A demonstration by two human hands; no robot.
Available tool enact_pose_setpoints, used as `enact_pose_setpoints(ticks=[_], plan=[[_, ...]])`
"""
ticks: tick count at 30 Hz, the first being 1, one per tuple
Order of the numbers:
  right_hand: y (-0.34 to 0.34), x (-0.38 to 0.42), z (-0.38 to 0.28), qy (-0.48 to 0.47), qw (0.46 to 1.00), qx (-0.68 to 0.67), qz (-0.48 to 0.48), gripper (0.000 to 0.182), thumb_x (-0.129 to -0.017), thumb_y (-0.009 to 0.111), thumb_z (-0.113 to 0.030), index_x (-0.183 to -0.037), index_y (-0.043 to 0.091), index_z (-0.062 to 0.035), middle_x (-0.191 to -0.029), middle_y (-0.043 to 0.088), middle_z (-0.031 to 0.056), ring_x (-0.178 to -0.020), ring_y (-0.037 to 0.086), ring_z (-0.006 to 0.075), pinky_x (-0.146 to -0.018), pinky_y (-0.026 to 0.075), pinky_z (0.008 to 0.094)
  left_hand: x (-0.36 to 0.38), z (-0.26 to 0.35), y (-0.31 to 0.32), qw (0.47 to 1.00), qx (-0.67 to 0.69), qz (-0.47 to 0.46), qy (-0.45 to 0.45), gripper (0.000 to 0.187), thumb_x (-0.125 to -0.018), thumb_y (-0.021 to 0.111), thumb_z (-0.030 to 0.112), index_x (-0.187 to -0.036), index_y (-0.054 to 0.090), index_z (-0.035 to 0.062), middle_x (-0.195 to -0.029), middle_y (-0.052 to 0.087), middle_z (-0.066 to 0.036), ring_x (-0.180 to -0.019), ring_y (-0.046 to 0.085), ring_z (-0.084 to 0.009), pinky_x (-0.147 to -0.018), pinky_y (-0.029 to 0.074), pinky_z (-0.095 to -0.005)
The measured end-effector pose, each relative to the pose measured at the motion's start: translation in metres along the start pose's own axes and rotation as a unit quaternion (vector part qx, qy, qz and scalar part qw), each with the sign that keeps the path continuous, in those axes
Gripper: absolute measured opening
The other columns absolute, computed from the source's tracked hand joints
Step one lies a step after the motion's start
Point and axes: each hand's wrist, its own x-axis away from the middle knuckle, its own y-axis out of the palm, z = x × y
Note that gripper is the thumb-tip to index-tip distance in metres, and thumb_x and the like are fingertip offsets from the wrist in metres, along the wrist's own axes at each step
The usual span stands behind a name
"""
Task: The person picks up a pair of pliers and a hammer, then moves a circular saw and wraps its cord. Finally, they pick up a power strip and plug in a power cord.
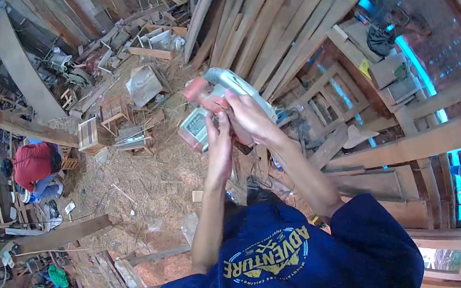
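Two sets of curled, nearly closed fingers, on the left hand (218,141) and right hand (252,117), are gripping a bulky silver-and-red machine (196,126) at twelve o'clock; long brown wooden planks (276,13) are slanting at one o'clock.

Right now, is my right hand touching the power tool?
Touching. The head view shows the right hand with its fingers laid over the reddish part of the power tool.
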Motion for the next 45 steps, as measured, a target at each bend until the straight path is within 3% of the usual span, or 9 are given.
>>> enact_pose_setpoints(ticks=[8,10,15,21,24,28,34,39,45], plan=[[-0.1,-0.014,0.038,0.006,0.96,0.246,-0.135,0.053,-0.11,0.039,-0.042,-0.104,0.069,0.0016,-0.09,0.071,0.0181,-0.087,0.068,0.0249,-0.081,0.051,0.0377,-0.025,-0.057,0.03,0.994,-0.013,0.085,-0.061,0.073,-0.101,0.065,0.037,-0.152,0.031,-0.002,-0.136,0.056,-0.017,-0.12,0.06,-0.0233,-0.098,0.052,-0.0376],[-0.127,0.022,-0.005,-0.043,0.972,0.226,-0.056,0.048,-0.109,0.046,-0.04,-0.103,0.069,0.0026,-0.089,0.071,0.0188,-0.084,0.07,0.0249,-0.075,0.054,0.0398,-0.033,-0.071,0.039,0.988,0.017,0.112,-0.107,0.046,-0.099,0.069,0.026,-0.131,0.048,0.0004,-0.093,0.064,-0.005,-0.073,0.062,-0.0135,-0.059,0.052,-0.0277],[-0.209,0.079,0.072,-0.027,0.977,0.106,0.182,0.029,-0.106,0.056,-0.022,-0.105,0.068,0.0049,-0.09,0.073,0.0069,-0.087,0.067,0.0108,-0.077,0.052,0.0288,-0.038,-0.114,0.047,0.975,-0.079,0.12,-0.169,0.05,-0.095,0.072,0.036,-0.133,0.051,0.0094,-0.098,0.061,-0.003,-0.083,0.061,-0.0156,-0.074,0.053,-0.0342],[-0.234,0.138,0.241,0.045,0.918,0.316,0.236,0.029,-0.102,0.057,-0.022,-0.116,0.064,0.0023,-0.098,0.068,0.017,-0.09,0.066,0.0262,-0.08,0.049,0.0354,-0.043,-0.129,0.056,0.971,-0.044,0.144,-0.184,0.035,-0.093,0.073,0.041,-0.1,0.06,0.0089,-0.076,0.059,-0.001,-0.064,0.058,-0.0138,-0.057,0.048,-0.0296],[-0.236,0.144,0.241,0.058,0.965,0.197,0.164,0.034,-0.103,0.056,-0.027,-0.119,0.063,0.0025,-0.099,0.068,0.0167,-0.089,0.066,0.0249,-0.083,0.05,0.0363,-0.044,-0.125,0.054,0.973,-0.039,0.142,-0.176,0.042,-0.092,0.072,0.048,-0.106,0.059,0.0108,-0.079,0.058,-0.003,-0.066,0.058,-0.0157,-0.059,0.05,-0.0321],[-0.221,0.144,0.244,0.208,0.95,-0.206,0.111,0.053,-0.11,0.037,-0.039,-0.135,0.057,0.0028,-0.136,0.062,0.0124,-0.128,0.056,0.0223,-0.106,0.043,0.0338,-0.045,-0.102,0.046,0.979,-0.02,0.125,-0.159,0.047,-0.093,0.066,0.054,-0.116,0.058,0.0137,-0.085,0.057,-0.003,-0.074,0.058,-0.0167,-0.066,0.051,-0.0342],[-0.17,0.158,0.278,0.122,0.972,0.144,-0.137,0.034,-0.097,0.066,-0.026,-0.12,0.064,-0.0004,-0.125,0.066,0.0154,-0.119,0.061,0.028,-0.106,0.043,0.0386,-0.057,-0.069,0.015,0.992,0.045,0.094,-0.073,0.042,-0.097,0.063,0.048,-0.126,0.059,0.0178,-0.098,0.055,-0.001,-0.082,0.057,-0.0146,-0.071,0.05,-0.0307],[-0.167,0.14,0.296,-0.053,0.948,0.314,-0.019,0.026,-0.097,0.066,-0.027,-0.105,0.067,-0.0025,-0.098,0.064,0.0178,-0.095,0.063,0.0349,-0.086,0.048,0.0423,-0.069,-0.042,-0.019,0.988,0.069,0.093,-0.102,0.038,-0.099,0.059,0.046,-0.121,0.059,0.0148,-0.097,0.053,0.003,-0.081,0.056,-0.0136,-0.069,0.05,-0.0316],[-0.165,0.101,0.253,0.07,0.963,0.255,0.054,0.025,-0.095,0.069,-0.023,-0.108,0.071,-0.0019,-0.091,0.067,0.0157,-0.09,0.065,0.0285,-0.081,0.049,0.0379,-0.082,-0.005,-0.063,0.985,0.079,0.042,-0.148,0.038,-0.1,0.058,0.047,-0.119,0.06,0.0131,-0.094,0.057,0.0,-0.078,0.056,-0.0147,-0.067,0.051,-0.033]])
